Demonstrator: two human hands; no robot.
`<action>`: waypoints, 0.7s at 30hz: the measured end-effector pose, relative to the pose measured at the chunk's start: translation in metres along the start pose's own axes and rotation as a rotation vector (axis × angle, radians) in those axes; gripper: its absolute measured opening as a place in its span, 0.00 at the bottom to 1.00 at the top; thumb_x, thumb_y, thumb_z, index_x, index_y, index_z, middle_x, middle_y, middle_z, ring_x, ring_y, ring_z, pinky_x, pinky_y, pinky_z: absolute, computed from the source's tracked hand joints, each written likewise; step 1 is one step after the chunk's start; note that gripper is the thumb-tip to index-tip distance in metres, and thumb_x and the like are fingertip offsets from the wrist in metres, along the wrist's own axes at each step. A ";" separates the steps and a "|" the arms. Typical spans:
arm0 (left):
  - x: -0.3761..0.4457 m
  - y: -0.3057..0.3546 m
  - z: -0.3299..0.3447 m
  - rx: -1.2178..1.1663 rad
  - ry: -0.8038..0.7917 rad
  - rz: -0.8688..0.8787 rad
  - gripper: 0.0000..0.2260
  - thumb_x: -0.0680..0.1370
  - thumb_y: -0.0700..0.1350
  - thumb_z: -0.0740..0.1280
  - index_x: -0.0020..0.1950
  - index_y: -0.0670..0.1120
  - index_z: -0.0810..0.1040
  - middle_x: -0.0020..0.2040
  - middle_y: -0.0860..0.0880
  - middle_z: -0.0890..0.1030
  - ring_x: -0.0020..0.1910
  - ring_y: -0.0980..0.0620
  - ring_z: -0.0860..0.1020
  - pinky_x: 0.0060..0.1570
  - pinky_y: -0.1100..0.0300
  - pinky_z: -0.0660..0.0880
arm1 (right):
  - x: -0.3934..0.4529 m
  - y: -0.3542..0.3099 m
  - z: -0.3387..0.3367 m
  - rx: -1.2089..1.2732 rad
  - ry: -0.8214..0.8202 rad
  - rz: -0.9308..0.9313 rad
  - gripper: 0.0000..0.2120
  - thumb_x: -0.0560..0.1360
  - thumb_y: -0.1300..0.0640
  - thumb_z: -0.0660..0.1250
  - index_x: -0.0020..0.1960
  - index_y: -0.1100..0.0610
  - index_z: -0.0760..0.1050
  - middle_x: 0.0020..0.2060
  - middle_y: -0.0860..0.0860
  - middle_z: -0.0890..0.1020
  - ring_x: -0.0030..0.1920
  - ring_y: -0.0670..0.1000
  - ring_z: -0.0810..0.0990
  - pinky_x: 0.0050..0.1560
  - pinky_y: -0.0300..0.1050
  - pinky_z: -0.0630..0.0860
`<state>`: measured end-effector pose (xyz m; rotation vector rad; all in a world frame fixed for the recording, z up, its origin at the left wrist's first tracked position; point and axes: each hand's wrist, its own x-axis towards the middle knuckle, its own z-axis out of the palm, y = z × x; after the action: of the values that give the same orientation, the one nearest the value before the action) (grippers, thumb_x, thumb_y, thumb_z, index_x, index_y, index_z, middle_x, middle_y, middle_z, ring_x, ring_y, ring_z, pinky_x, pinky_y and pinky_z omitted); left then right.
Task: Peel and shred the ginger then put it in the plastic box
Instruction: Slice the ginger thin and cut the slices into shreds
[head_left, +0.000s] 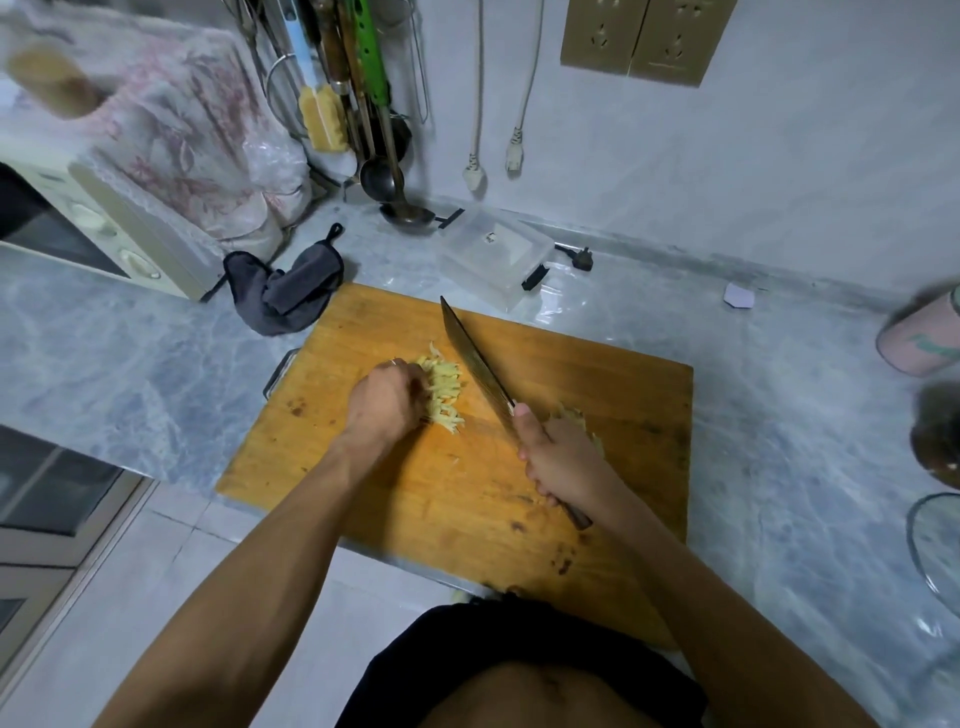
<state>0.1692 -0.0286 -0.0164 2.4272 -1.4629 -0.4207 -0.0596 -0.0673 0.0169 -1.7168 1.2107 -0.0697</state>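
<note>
At the centre of the frame we saw the shredded ginger (444, 392) lying on the wooden cutting board (597, 374). Our left hand (384, 397) pressed on it with curled fingers. Our right hand (563, 460) gripped the knife (475, 358), blade just right of the shreds. Above, the plastic box (496, 254) sat closed on the worktop (779, 415).

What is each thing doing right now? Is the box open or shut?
Ginger: cut into shreds, piled on the board.
Knife: gripped by the right hand, blade right of the ginger.
Left hand: fingers curled, on the ginger.
Box: lid on; no ginger seen in it.
Board: flat on the counter.
Cloth: crumpled beside the board.
Plugs: hanging unplugged.
</note>
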 end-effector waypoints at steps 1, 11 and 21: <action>-0.001 0.000 0.000 -0.067 0.002 -0.035 0.08 0.76 0.38 0.70 0.51 0.50 0.82 0.49 0.48 0.83 0.44 0.49 0.81 0.46 0.54 0.80 | 0.000 0.000 0.000 0.021 -0.002 0.010 0.36 0.81 0.33 0.46 0.37 0.59 0.76 0.28 0.54 0.77 0.27 0.51 0.77 0.38 0.47 0.76; -0.010 -0.004 0.000 -0.830 0.004 -0.295 0.05 0.79 0.35 0.67 0.50 0.40 0.83 0.37 0.45 0.84 0.31 0.46 0.80 0.31 0.54 0.81 | 0.012 -0.005 0.002 0.111 -0.007 -0.005 0.27 0.80 0.35 0.57 0.36 0.55 0.73 0.27 0.52 0.75 0.27 0.52 0.75 0.33 0.47 0.74; -0.032 0.017 -0.019 -1.162 0.008 -0.417 0.08 0.78 0.33 0.67 0.44 0.43 0.83 0.33 0.49 0.83 0.31 0.54 0.78 0.35 0.61 0.79 | 0.051 -0.054 0.013 0.269 -0.011 -0.088 0.10 0.72 0.55 0.77 0.42 0.54 0.75 0.31 0.49 0.78 0.29 0.46 0.74 0.33 0.43 0.73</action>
<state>0.1483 -0.0060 0.0107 1.6819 -0.4006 -0.9921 0.0094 -0.0958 0.0263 -1.5311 1.0648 -0.2643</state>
